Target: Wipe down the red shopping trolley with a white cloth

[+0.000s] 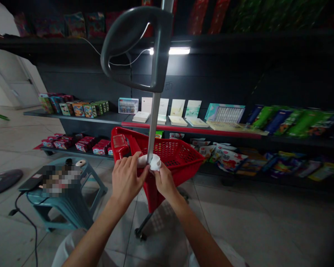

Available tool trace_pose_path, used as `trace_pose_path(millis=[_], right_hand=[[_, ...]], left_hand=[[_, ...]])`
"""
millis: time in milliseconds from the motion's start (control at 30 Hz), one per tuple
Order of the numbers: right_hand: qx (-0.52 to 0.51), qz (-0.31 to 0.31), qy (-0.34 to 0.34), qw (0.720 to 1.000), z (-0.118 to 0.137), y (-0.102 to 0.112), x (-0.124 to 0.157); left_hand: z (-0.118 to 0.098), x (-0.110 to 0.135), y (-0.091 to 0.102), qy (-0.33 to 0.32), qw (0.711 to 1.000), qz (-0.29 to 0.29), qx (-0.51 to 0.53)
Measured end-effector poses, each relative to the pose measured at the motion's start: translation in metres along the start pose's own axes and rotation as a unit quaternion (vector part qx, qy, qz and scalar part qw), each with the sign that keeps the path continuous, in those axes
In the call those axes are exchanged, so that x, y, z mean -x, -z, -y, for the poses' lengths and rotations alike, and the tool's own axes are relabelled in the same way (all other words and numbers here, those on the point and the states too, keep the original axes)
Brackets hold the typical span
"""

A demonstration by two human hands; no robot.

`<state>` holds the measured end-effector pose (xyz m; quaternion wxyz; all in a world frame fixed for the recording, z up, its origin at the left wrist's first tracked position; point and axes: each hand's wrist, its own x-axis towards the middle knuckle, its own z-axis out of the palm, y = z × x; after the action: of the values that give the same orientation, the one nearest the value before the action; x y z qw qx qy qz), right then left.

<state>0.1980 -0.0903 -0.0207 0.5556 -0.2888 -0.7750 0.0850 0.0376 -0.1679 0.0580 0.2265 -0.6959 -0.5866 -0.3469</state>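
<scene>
Dim overall. Main light came from a white tube lamp (179, 50) under the upper shelf (225, 40): glare at the lamp, bright patch on the back panel (180, 68), quick falloff sideways. Far right edge went nearly black. Green packets (303, 122) were smeared, red packets (197, 16) up top blurred and murky. Left hand (125, 180) and right hand (165, 180) were fairly clear; white object (155, 162) low on detail. Cart (158, 196) shadowed the floor (222, 222), with light specks. Wide-lens stretch toward the edges. Pixelated block over the stool (96, 193).
</scene>
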Motion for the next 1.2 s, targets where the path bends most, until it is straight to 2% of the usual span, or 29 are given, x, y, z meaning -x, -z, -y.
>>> trace_pose_path(millis=[133, 367, 500, 600, 733, 900, 1033, 1200], right_hand=[[0.025, 0.010, -0.003, 1.000, -0.016, -0.001, 0.006], [0.098, 0.045, -0.082, 0.991, -0.051, 0.020, 0.022], [0.073, 0.045, -0.065, 0.994, -0.046, 0.029, 0.022], [0.063, 0.060, -0.005, 0.996, -0.031, 0.029, 0.016], [0.064, 0.088, 0.056, 0.992, -0.011, 0.014, 0.007], [0.105, 0.052, 0.031, 0.993, -0.002, -0.020, 0.001], [0.110, 0.050, 0.027, 0.992, -0.006, -0.035, -0.005], [0.103, 0.072, 0.033, 0.992, -0.020, -0.039, -0.012]], left_hand=[[0.014, -0.003, 0.000, 0.001, 1.000, 0.012, 0.010], [0.043, -0.012, 0.002, -0.034, 0.997, 0.063, -0.013], [0.054, -0.017, 0.001, -0.043, 0.996, 0.079, -0.019], [0.052, -0.017, 0.001, -0.043, 0.995, 0.084, -0.039], [0.036, -0.009, -0.002, -0.028, 0.996, 0.068, -0.051], [0.027, 0.000, -0.011, -0.010, 0.997, 0.045, -0.054], [0.040, -0.003, -0.018, -0.012, 0.997, 0.053, -0.053], [0.063, -0.014, -0.027, -0.010, 0.995, 0.063, -0.076]])
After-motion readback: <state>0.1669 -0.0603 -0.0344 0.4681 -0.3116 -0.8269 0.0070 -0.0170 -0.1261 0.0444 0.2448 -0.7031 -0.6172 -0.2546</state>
